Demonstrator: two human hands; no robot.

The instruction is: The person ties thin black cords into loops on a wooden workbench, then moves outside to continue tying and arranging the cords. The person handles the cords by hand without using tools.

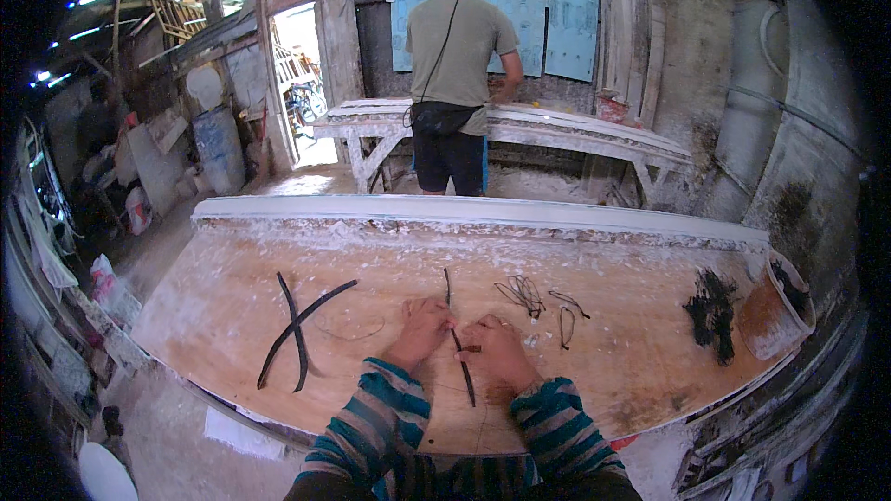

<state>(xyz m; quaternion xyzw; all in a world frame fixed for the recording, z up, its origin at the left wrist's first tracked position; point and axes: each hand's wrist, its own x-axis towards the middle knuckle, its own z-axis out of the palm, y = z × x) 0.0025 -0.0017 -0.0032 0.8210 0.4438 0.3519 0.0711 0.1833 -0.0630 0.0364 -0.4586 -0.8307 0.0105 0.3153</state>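
Note:
A thin black strip (468, 378) lies roughly lengthwise before me, its far end showing beyond my fingers. My left hand (422, 329) is closed, its fingers pinching the strip near its middle. Close beside it, my right hand (499, 351) is also closed on the strip, with a small dark reddish-brown piece at its fingertips that I cannot make out. To the left, two longer black strips (295, 329) lie crossed on the wooden tabletop (371, 390). Several loops of thin dark cord or wire (522, 296) rest to the right of my hands.
At the right stands a whitish-brown bucket (766, 320) with dark material inside, beside a tangled black pile (711, 317). A white-coated ledge (464, 211) runs along the table's far edge. Beyond it, a person (455, 56) works at a white bench (575, 125), back turned.

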